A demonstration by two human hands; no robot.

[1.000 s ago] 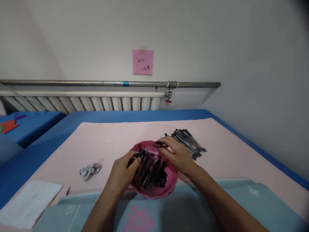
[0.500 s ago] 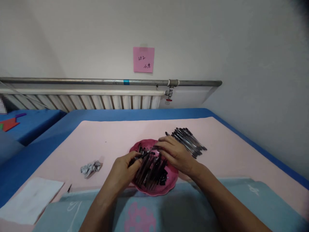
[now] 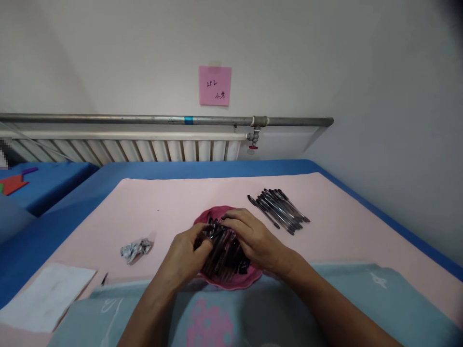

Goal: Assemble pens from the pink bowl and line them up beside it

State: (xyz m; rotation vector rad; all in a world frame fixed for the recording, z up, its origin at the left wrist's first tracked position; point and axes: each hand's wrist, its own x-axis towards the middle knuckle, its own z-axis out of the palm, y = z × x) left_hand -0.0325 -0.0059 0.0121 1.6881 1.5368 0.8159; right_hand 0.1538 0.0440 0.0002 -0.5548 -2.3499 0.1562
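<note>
A pink scalloped bowl [image 3: 237, 288] is in front of me, full of dark pen parts [image 3: 222, 265], thin barrels and small black pieces among them. My left hand [image 3: 190, 248] is at the bowl's left side, thumb and forefinger closed on a black pen piece [image 3: 211, 233]. From the right, my right hand [image 3: 253, 236] reaches over the bowl with fingers bent down onto the parts. Its fingertips nearly meet the left ones; what they grip is hidden. Beyond it, several black-capped clear pens [image 3: 280, 209] lie side by side on the pink sheet.
Crumpled silvery paper [image 3: 136, 249] lies left of the bowl. A white sheet [image 3: 50, 296] and a small dark piece [image 3: 104, 279] are at the near left. A blue-green cloth [image 3: 347, 294] covers the front edge. A radiator [image 3: 173, 150] and pipe run along the back wall.
My right hand has moved left and deeper over the bowl, bending its fingers onto the parts. My left hand stays nearly in place. The view has tilted slightly.
</note>
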